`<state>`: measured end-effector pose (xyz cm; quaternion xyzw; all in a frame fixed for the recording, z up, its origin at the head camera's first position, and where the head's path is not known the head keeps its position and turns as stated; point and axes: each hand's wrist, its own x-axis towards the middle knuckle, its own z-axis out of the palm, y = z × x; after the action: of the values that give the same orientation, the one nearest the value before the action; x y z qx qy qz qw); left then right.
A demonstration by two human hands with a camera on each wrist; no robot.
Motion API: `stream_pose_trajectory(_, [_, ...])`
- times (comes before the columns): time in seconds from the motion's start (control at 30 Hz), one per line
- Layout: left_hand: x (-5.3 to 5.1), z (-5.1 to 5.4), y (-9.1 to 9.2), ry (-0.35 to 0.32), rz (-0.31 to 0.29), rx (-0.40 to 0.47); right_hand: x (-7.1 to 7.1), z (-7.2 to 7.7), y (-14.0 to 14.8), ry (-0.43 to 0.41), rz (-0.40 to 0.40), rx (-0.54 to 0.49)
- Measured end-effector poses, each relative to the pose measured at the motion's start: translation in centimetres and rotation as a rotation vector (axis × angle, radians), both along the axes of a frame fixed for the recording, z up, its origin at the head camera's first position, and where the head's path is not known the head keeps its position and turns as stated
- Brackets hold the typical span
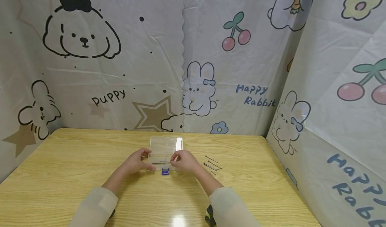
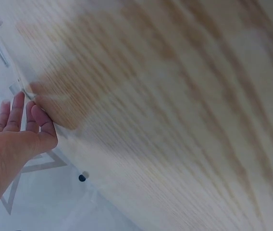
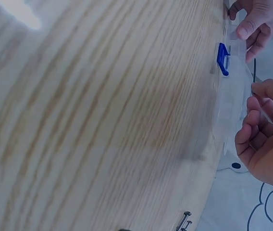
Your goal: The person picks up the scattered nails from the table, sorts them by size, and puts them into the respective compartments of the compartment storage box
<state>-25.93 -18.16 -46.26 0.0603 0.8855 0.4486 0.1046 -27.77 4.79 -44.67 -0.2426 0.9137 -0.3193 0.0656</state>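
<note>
A clear plastic box (image 1: 166, 145) stands on the table with its lid raised at the back and a blue latch (image 1: 165, 171) on its front. My left hand (image 1: 139, 161) holds the box's left end, thumb at the front corner and fingers behind; the left wrist view shows these fingers (image 2: 16, 113) bent at the edge. Over the box's right part, my right hand (image 1: 184, 160) pinches a thin dark screw (image 3: 254, 71) between thumb and forefinger. Another long screw (image 1: 158, 163) lies inside the box. Its compartments are hard to make out.
Several loose screws (image 1: 210, 166) of different lengths lie on the wooden table (image 1: 247, 186) to the right of the box. A printed cloth (image 1: 144, 59) hangs behind the table and along its sides.
</note>
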Motion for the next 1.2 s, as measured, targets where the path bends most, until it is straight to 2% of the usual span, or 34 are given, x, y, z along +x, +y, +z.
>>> stream_pose_trajectory(0.23, [0.1, 0.0, 0.0, -0.003, -0.005, 0.001, 0.0, 0.0, -0.9, 0.022, 0.002, 0.010])
stream_pose_trajectory(0.47, [0.0, -0.3, -0.1, 0.001, -0.012, 0.003, 0.2, 0.1, -1.6, -0.024, -0.010, 0.034])
stream_pose_trajectory(0.7, [-0.3, -0.5, -0.2, 0.000, 0.006, 0.013, 0.1, -0.3, -2.4, -0.023, -0.029, 0.036])
stream_pose_trajectory(1.0, [-0.2, -0.3, -0.2, 0.005, -0.016, 0.013, -0.1, -0.9, -2.9, -0.039, -0.058, 0.046])
stream_pose_trajectory(1.2, [-0.1, -0.2, -0.1, 0.009, -0.020, 0.020, -0.1, -1.0, -3.0, -0.016, -0.076, 0.068])
